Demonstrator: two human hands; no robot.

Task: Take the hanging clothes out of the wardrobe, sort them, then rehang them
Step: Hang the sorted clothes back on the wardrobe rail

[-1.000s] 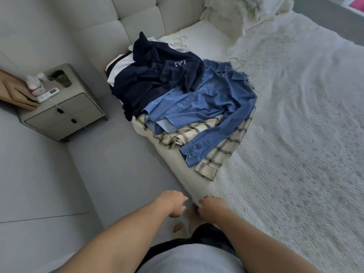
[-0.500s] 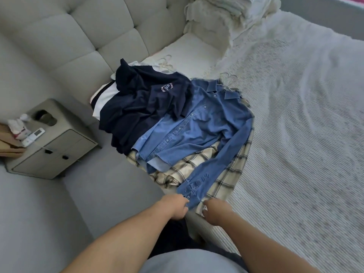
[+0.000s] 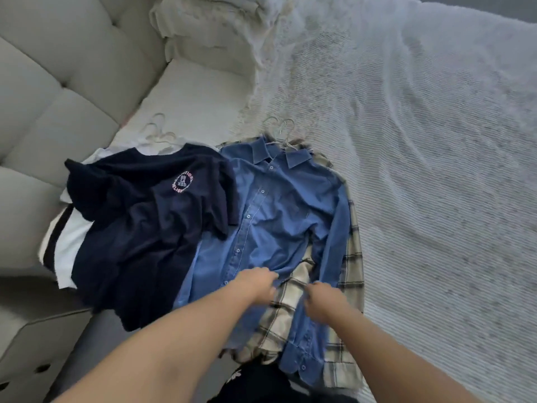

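Both hands have advanced from the bed edge onto the garments. Head view: blue button-front denim shirt (image 3: 279, 216) lies flat over a cream-and-black plaid shirt (image 3: 353, 274), beside a navy crew-neck T-shirt (image 3: 139, 228), wire hangers (image 3: 280, 129) at the collars. White ribbed bedspread (image 3: 436, 199) lies open rightward. Left hand (image 3: 255, 286) and right hand (image 3: 322, 301) rest on the denim hem; grip blurred, cannot tell.
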